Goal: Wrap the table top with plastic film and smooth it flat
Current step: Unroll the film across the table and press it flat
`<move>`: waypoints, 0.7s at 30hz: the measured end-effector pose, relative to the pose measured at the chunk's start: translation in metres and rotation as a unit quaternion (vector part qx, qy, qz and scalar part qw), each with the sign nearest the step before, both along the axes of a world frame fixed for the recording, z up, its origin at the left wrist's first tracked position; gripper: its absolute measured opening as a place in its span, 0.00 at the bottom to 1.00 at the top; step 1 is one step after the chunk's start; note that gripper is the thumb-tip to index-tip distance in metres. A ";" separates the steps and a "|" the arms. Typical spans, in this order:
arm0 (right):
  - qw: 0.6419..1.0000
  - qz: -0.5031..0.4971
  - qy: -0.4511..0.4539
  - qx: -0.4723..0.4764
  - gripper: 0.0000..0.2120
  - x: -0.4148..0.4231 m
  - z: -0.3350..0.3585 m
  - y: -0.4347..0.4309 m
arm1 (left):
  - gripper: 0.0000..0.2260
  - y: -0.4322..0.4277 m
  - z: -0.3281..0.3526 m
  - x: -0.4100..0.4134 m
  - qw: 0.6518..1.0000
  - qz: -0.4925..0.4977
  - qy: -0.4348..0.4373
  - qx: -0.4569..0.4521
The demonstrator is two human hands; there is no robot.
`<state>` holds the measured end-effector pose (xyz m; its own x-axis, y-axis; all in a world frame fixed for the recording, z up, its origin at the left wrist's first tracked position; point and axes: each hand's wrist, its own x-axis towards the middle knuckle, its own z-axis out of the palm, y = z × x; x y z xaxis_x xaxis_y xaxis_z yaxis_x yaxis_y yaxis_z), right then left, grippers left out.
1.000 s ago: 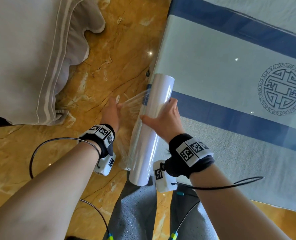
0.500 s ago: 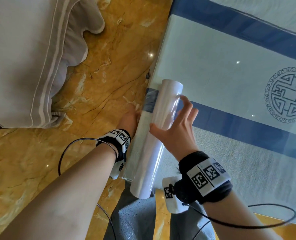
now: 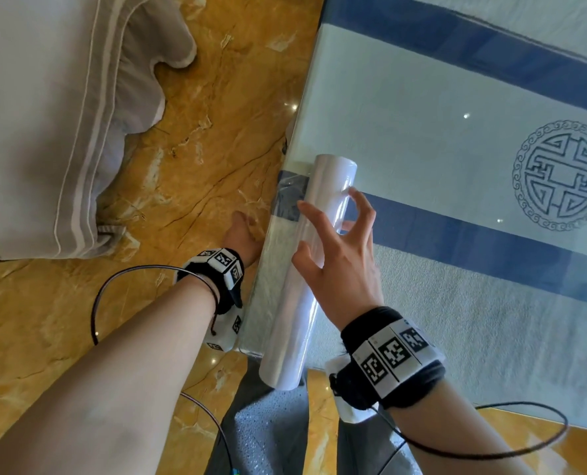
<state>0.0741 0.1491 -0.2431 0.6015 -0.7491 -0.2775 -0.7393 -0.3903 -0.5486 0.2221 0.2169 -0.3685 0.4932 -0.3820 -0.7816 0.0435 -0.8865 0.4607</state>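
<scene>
Roll of film (image 3: 305,269) lies along the bench's (image 3: 422,132) left edge; probably light and slippery, best held near both ends. Right hand (image 3: 336,265) is spread open, fingertips (image 3: 352,193) on it. Left hand (image 3: 242,236) is below the edge, its grip hidden.

No legible words, brands or numbers.
Black-and-white square codes (image 3: 393,353) sit on left wristband (image 3: 199,269) and right wristband (image 3: 422,377); round blue maze-pattern emblem (image 3: 561,176) marks the striped table top (image 3: 422,108).
</scene>
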 end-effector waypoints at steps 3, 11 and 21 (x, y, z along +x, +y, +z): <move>1.000 -0.011 0.009 -0.003 0.22 -0.004 -0.001 -0.008 | 0.17 -0.012 -0.004 0.002 0.996 -0.002 0.087 0.020; 0.999 -0.024 0.042 0.019 0.22 -0.014 -0.009 -0.010 | 0.38 0.024 -0.018 0.026 0.972 0.081 0.162 0.150; 0.986 0.012 0.162 -0.039 0.36 -0.025 -0.038 -0.003 | 0.42 -0.022 0.049 -0.035 0.977 0.041 0.204 -0.048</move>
<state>0.0495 0.1465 -0.2811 0.5090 -0.7618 -0.4007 -0.8606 -0.4421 -0.2527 0.1876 0.1945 -0.3191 0.1798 -0.4359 -0.8818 0.3101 -0.8256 0.4714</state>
